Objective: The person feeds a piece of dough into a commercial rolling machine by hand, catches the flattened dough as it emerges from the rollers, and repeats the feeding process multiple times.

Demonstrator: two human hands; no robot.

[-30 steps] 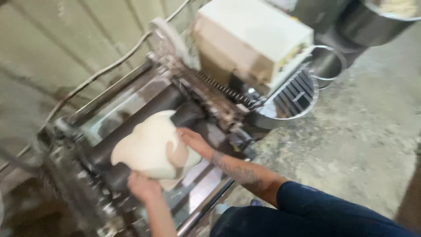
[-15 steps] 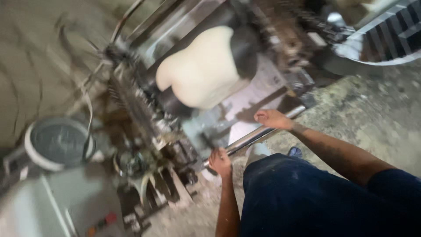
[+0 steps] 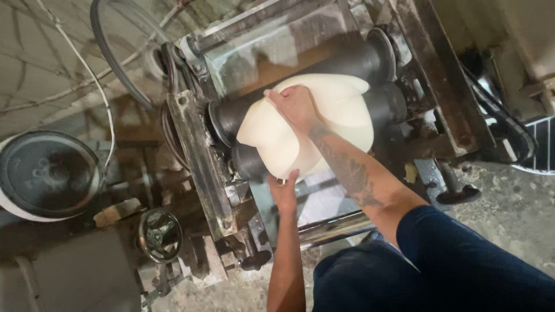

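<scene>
Your right hand [image 3: 296, 105] lies flat and open on top of the dough [image 3: 341, 118], which rests on the dark rollers [image 3: 370, 58] of the machine [image 3: 196, 150]. Your left hand [image 3: 284, 190] touches the lower edge of the dough with open fingers, gripping nothing.

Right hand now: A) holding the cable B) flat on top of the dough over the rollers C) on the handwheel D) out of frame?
B: the right hand lies flat on top of the dough draped over the dark rollers, while the left hand touches the dough's lower edge.
</scene>
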